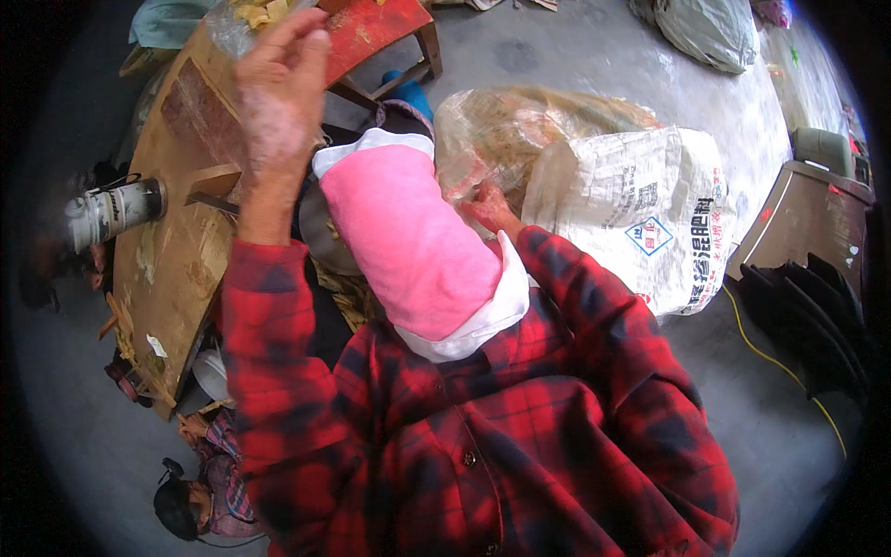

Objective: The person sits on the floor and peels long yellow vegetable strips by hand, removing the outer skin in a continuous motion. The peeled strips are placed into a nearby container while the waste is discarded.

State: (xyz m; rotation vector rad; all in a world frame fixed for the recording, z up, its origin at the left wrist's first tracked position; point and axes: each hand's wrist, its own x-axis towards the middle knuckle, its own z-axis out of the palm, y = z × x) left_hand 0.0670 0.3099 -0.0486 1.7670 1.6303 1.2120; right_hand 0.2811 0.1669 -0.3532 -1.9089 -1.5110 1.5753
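My left hand is raised over a wooden board, its fingers loosely bent and apart, with nothing visible between them. Beyond it lies a clear plastic bag with yellowish pieces, beside a red wooden stool. My right hand is at a crumpled transparent plastic sack; its fingers are curled, and whether they grip the plastic cannot be told. A pink cloth with white edges covers my lap. Right of it spreads a white woven sack bearing print.
A white and black flask lies at the board's left. More yellowish pieces are below, left of my lap. Another person is at lower left. A brown bin, black cloth and yellow cord are at right.
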